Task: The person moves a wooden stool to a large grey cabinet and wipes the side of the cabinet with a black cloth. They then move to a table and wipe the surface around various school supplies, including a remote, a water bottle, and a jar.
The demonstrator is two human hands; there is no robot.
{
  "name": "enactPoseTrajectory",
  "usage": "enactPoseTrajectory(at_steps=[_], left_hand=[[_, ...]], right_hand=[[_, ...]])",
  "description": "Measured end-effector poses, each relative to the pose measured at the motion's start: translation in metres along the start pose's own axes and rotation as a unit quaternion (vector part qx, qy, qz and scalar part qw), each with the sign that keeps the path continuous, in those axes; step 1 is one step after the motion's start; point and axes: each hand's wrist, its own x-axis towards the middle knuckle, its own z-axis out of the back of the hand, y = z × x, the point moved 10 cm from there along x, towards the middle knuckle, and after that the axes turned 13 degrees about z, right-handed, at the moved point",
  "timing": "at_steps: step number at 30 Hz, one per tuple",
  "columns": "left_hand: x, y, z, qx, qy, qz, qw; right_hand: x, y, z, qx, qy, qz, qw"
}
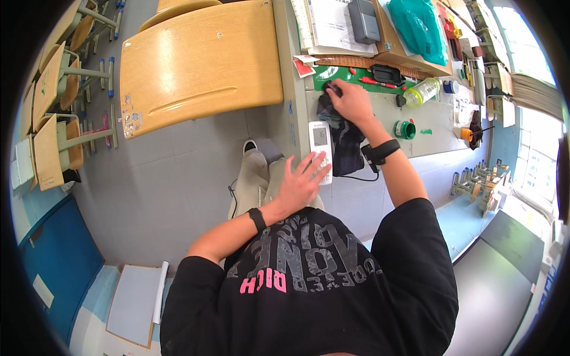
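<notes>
My left hand (299, 189) lies with fingers spread over the lower half of a white remote control (319, 137), which has a small display. The remote lies at the near edge of the grey desk (369, 109). Higher up, my right hand (352, 101) pinches the bunched end of a dark cloth (347, 149), and the rest of it trails down past the desk edge beside the remote. Just beyond that hand are a green mat (329, 73) with glossy patches, a red marker pen (376, 82) and an opened black case (386, 74).
An uncapped jar of green paint (404, 130) stands near a green smear. Right of it are a yellow-green bottle (421, 92) and an orange pot (466, 134). A wooden ruler (369, 63), papers (340, 24) and a cardboard box (412, 58) lie behind. A wooden desk (200, 66) stands left.
</notes>
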Motion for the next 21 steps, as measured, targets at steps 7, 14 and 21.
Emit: enactPoseTrajectory(at_steps=[7,14,21], left_hand=[[0.054,0.022,0.016,0.025,-0.045,0.073,0.996],[0.065,0.024,0.013,0.032,-0.068,0.042,0.996],[0.032,-0.001,0.001,0.045,-0.069,0.035,0.996]], right_hand=[[-0.12,-0.034,0.059,0.146,-0.112,-0.144,0.972],[-0.121,-0.041,0.025,0.157,-0.138,-0.142,0.968],[-0.022,-0.018,0.005,0.098,-0.134,0.053,0.985]])
